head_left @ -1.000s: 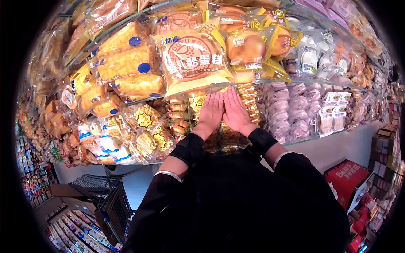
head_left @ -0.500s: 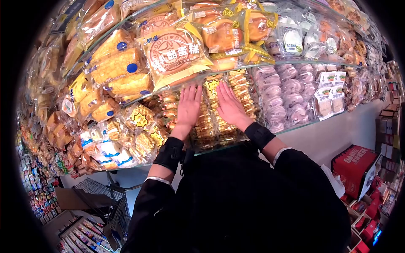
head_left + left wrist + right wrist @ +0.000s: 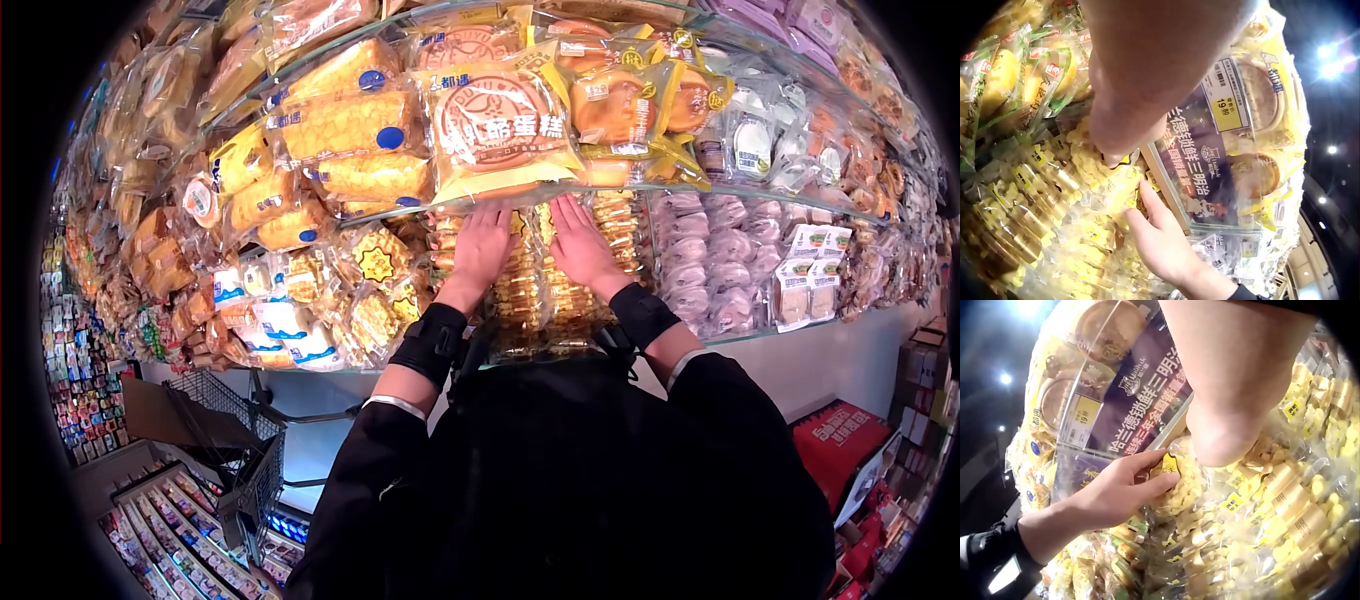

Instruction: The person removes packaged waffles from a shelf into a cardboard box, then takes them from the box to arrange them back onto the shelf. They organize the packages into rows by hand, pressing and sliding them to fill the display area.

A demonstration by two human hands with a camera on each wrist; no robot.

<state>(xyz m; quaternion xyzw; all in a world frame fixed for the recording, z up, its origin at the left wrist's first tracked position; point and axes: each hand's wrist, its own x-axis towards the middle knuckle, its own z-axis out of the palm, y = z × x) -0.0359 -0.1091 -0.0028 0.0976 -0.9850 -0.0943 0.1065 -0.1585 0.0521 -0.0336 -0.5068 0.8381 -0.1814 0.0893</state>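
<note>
Rows of clear-wrapped waffles (image 3: 518, 295) with gold bands and yellow labels stand on the lower shelf in front of me. My left hand (image 3: 482, 248) lies over the left part of these rows, fingers straight and pointing to the back. Beside it and apart, my right hand (image 3: 585, 248) rests on the rows further right, its fingers straight too. In the right wrist view, the left hand's thumb and forefinger lie beside the yellow label (image 3: 1171, 464) of a waffle pack. The left wrist view shows the right hand (image 3: 1163, 240) touching the packs below the shelf edge.
A glass shelf above carries a large bag of cheese cake (image 3: 503, 125) and yellow bread packs (image 3: 350, 125). Purple-tinted packs (image 3: 685, 255) stack to the right. A purple sign (image 3: 1194, 165) lines the shelf front. A shopping cart (image 3: 235, 420) stands at lower left, a red box (image 3: 840, 440) at lower right.
My hands were side by side over the middle of the waffle rows; they have moved apart, left hand to the left and right hand to the right. The head view has also shifted.
</note>
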